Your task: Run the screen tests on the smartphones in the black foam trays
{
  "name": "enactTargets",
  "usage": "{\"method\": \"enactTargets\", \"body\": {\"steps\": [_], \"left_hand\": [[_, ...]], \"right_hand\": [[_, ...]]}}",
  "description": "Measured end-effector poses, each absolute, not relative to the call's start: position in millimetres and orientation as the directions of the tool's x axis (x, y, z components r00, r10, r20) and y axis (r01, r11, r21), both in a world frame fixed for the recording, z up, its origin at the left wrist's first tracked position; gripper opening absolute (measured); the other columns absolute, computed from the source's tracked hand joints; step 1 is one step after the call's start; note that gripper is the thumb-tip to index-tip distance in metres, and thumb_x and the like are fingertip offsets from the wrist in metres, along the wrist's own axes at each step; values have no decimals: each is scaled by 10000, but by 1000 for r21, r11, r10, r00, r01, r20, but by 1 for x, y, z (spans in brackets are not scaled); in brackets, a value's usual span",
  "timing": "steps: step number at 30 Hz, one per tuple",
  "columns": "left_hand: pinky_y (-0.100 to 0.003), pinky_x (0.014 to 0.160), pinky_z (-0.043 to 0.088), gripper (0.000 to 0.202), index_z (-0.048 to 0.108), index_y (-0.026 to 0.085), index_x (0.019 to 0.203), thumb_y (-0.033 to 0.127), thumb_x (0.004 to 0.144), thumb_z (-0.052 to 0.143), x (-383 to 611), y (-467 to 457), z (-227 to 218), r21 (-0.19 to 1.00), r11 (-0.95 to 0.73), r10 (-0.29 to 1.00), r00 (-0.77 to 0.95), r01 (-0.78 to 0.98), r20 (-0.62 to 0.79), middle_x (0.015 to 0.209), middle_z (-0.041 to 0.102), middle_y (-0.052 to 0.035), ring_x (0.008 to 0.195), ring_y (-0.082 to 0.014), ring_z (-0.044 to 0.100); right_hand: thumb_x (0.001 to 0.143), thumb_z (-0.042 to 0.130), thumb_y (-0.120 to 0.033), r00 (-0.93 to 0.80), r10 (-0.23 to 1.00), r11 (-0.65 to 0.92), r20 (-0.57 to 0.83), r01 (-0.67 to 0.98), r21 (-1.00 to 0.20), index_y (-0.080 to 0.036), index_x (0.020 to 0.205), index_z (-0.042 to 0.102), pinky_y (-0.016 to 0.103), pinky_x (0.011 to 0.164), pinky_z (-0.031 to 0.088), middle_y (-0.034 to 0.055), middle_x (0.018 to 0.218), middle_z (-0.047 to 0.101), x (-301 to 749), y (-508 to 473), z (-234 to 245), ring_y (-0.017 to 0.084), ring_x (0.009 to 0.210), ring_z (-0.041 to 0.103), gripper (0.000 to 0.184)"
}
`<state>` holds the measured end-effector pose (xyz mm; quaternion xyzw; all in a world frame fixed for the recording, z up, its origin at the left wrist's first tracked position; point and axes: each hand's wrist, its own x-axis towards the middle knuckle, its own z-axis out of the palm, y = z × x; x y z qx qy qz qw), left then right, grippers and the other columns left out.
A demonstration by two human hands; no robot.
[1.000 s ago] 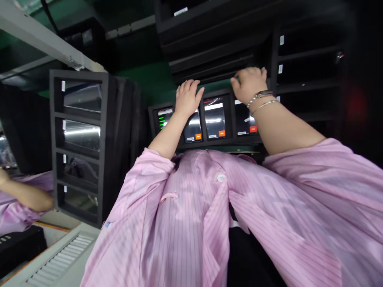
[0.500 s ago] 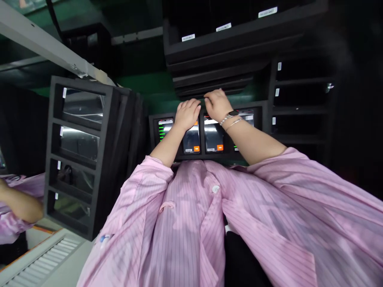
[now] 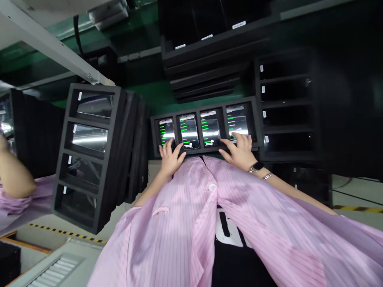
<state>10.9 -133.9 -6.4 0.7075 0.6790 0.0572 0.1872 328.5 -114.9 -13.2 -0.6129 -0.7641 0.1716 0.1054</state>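
A black foam tray (image 3: 206,104) lies in front of me with several lit phones in its slots, their screens showing green lines. My left hand (image 3: 170,156) rests at the tray's near edge, fingers spread over the bottoms of the two left phones (image 3: 189,130). My right hand (image 3: 239,150), with a watch and bracelet at the wrist, has its fingers spread on the lower part of the rightmost phone (image 3: 237,122). Neither hand grips anything. My pink striped coat (image 3: 185,223) fills the lower view.
A stack of black foam trays (image 3: 89,155) with glossy phones stands on edge at the left. More dark trays (image 3: 209,52) are piled behind and at the right (image 3: 284,115). Another person's arm in a pink sleeve (image 3: 14,179) shows at the far left. A grey vented housing (image 3: 50,269) sits at lower left.
Both hands have drawn back from the tray's far edge to its near edge. The phone screens now show green lines instead of orange buttons. The view has pulled back.
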Motion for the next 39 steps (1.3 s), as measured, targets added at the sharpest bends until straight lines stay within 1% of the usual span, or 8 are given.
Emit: {"method": "enactTargets", "body": {"steps": [7, 11, 16, 20, 24, 34, 37, 39], "left_hand": [[-781, 1263, 142, 520, 669, 338, 1421, 596, 972, 628, 34, -109, -14, 313, -23, 978, 87, 949, -189, 1690, 375, -130, 1523, -468, 348], [-796, 1252, 124, 537, 681, 309, 1408, 592, 952, 665, 36, -76, -21, 330, -9, 984, 66, 944, -163, 1698, 357, -144, 1521, -486, 331], [-796, 1253, 102, 533, 683, 324, 1397, 599, 940, 680, 33, -51, -30, 374, -14, 991, 63, 927, -119, 1706, 350, -123, 1538, -482, 309], [-758, 1284, 55, 584, 626, 332, 1456, 615, 946, 660, 32, -62, -28, 401, -48, 996, 74, 915, -49, 1717, 329, -122, 1587, -439, 260], [-724, 1301, 68, 632, 596, 288, 1482, 614, 945, 661, 32, -75, -25, 404, -56, 997, 73, 913, -27, 1705, 344, -148, 1605, -427, 231], [-755, 1287, 63, 563, 641, 301, 1435, 597, 956, 655, 35, -76, -27, 386, -54, 994, 88, 921, -70, 1701, 365, -135, 1619, -439, 189], [-769, 1279, 64, 563, 657, 314, 1411, 627, 943, 657, 34, -73, -26, 387, -46, 995, 76, 921, -63, 1703, 364, -121, 1622, -452, 167], [-735, 1292, 106, 603, 629, 305, 1435, 651, 941, 646, 25, -73, -23, 398, -38, 998, 53, 917, -26, 1702, 357, -132, 1620, -434, 187]], "right_hand": [[999, 523, -589, -192, 969, 134, -156, 937, -324, -260, 1338, 707, 827, 1123, 257, 205, 1609, 401, 315, -93, -27, 498, 1435, 367, 507], [995, 520, -592, -158, 979, 106, -125, 932, -345, -260, 1325, 701, 868, 1098, 205, 199, 1632, 383, 312, -64, -34, 522, 1440, 340, 502], [993, 511, -581, -126, 988, 80, -94, 919, -387, -246, 1324, 690, 878, 1109, 145, 198, 1648, 364, 311, -42, -39, 533, 1461, 309, 504], [1002, 512, -579, -184, 982, 157, -41, 919, -361, -230, 1416, 633, 820, 1177, 143, 200, 1686, 313, 307, -53, -33, 507, 1533, 242, 555], [1024, 472, -588, -284, 959, 260, -16, 899, -353, -226, 1493, 567, 788, 1217, 117, 200, 1682, 334, 299, -68, -30, 465, 1560, 241, 601], [1015, 500, -549, -318, 946, 277, -57, 889, -363, -172, 1540, 504, 765, 1233, 113, 225, 1678, 330, 294, -79, -36, 453, 1554, 242, 647], [1004, 518, -537, -316, 947, 276, -55, 889, -365, -193, 1546, 499, 780, 1221, 121, 212, 1683, 330, 295, -80, -37, 463, 1552, 240, 642], [1001, 520, -538, -320, 946, 282, -43, 884, -374, -215, 1548, 497, 795, 1207, 127, 203, 1684, 337, 296, -80, -37, 469, 1550, 245, 636]]}}
